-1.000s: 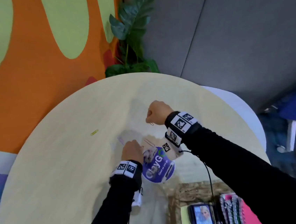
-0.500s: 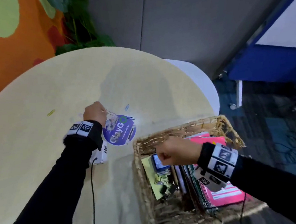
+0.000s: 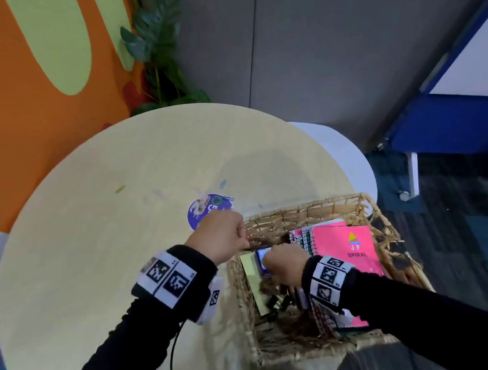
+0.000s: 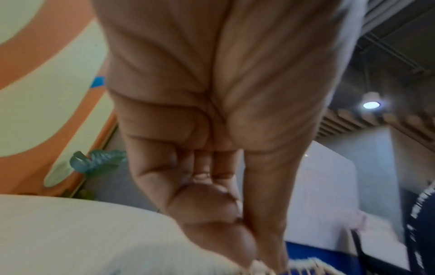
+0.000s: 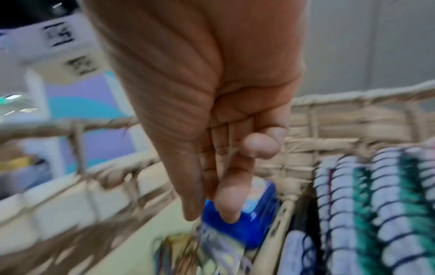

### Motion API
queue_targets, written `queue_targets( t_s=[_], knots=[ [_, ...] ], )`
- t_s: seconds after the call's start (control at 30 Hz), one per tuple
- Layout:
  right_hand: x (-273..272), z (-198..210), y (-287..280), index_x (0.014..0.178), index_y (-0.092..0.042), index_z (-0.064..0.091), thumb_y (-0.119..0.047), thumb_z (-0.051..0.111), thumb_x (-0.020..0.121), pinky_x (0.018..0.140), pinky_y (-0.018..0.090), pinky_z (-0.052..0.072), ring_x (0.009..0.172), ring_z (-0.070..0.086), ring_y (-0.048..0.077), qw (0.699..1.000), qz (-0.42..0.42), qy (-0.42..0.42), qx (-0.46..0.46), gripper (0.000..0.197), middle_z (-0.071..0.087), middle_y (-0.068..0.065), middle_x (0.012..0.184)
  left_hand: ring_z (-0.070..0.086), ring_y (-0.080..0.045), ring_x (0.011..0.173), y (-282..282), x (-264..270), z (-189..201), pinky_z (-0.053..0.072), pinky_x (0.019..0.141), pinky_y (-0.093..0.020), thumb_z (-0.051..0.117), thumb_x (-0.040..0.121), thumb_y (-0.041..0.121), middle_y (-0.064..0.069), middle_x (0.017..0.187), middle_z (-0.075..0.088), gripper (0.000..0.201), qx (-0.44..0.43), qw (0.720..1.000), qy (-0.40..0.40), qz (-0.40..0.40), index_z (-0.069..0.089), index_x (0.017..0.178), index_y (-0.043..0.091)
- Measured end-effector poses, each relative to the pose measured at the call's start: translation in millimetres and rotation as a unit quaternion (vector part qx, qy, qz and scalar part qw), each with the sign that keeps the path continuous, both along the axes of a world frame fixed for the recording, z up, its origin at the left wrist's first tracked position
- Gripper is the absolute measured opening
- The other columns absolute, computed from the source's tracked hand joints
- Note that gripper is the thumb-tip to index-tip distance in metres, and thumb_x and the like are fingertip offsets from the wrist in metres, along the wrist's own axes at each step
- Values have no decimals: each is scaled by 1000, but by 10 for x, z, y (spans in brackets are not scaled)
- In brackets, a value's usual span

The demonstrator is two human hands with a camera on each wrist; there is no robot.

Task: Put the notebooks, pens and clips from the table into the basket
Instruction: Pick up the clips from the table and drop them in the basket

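Head view is showing the left hand hanging at the far-left corner of the woven wicker basket, just over its rim. The right hand is reaching down inside, above a small blue box lying beside the pink spiral notebook.

The main risk is probably a small clip falling short of the rim, or slipping out through the open weave. The two hands are also crowding the same corner and could be knocking each other. The basket seems to be sitting partly past the right edge of the pale round table, so a push on its wall could be tipping it.

The left hand's fingers are bunching into the palm with the thumb lying alongside. I cannot tell whether they are pinching a clip. The right hand's fingers are hanging loose and part-curled, with nothing visible between them, though that wrist view is blurring.

A yellow-green paper clip is lying out toward the table's middle. A blue paper clip is lying just beyond a purple round disc, near the basket's far-left corner.
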State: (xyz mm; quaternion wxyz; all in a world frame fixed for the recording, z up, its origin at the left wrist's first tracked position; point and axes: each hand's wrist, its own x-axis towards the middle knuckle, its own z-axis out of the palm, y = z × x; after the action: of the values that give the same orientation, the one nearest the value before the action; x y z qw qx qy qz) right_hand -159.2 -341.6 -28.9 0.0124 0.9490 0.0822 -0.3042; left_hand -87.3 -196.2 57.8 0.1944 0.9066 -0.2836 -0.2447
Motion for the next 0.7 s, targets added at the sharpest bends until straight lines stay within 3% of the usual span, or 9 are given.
queue_targets(
  t_s=[0.07,0.17,0.23,0.27,0.33,0.43,0.57,0.7],
  knots=[
    [-9,88,-176,99,-9,64,-22,60,83,74,37,52,93,66,33,995,-70,-57,52,20,69,14,105,62,-21,89,-143,-176,-104,47,77,-33,67,81,16,-7,91,71,13,64,996,3,-64,68,85,3],
    [-52,199,-438,92,-9,66,-14,60,80,70,34,47,93,64,31,975,-162,-113,98,14,70,15,99,65,-33,93,-405,-382,-228,53,78,-38,68,80,11,-18,91,69,14,152,977,-7,-149,62,72,1],
    [-109,242,-567,82,-12,64,-14,62,80,66,31,42,92,63,30,964,-205,-133,107,4,69,14,97,63,-35,87,-562,-469,-278,48,71,-35,60,84,2,-23,101,68,7,183,966,-7,-180,65,87,-2],
    [-147,248,-610,78,-13,62,-15,63,81,64,29,42,90,63,29,958,-223,-141,114,3,68,13,96,61,-34,83,-633,-489,-321,45,69,-33,55,87,-2,-24,106,66,15,198,962,-1,-188,65,98,-5],
    [-225,214,-669,79,-10,62,-15,62,83,67,32,48,85,62,25,949,-249,-145,125,6,67,10,95,58,-33,76,-767,-502,-349,41,68,-30,51,90,-3,-22,95,63,18,225,951,14,-210,63,102,-6],
    [-349,165,-692,86,-8,65,-18,61,85,74,35,52,85,62,23,943,-270,-143,130,10,69,8,91,40,-21,51,-894,-479,-416,36,49,-29,52,91,3,-9,61,41,9,266,936,11,-230,53,84,0],
    [-398,104,-710,88,-10,65,-20,61,86,76,33,54,84,62,20,943,-274,-125,140,11,69,5,91,32,-18,47,-942,-474,-572,26,43,-24,47,93,1,-7,57,34,38,282,926,38,-246,41,56,9],
    [-372,86,-724,89,-14,65,-22,62,87,76,29,53,83,61,16,940,-279,-130,146,8,67,1,89,31,-18,48,-951,-459,-556,26,44,-24,45,95,2,-7,58,33,42,278,923,50,-261,36,55,10]
  ],
)
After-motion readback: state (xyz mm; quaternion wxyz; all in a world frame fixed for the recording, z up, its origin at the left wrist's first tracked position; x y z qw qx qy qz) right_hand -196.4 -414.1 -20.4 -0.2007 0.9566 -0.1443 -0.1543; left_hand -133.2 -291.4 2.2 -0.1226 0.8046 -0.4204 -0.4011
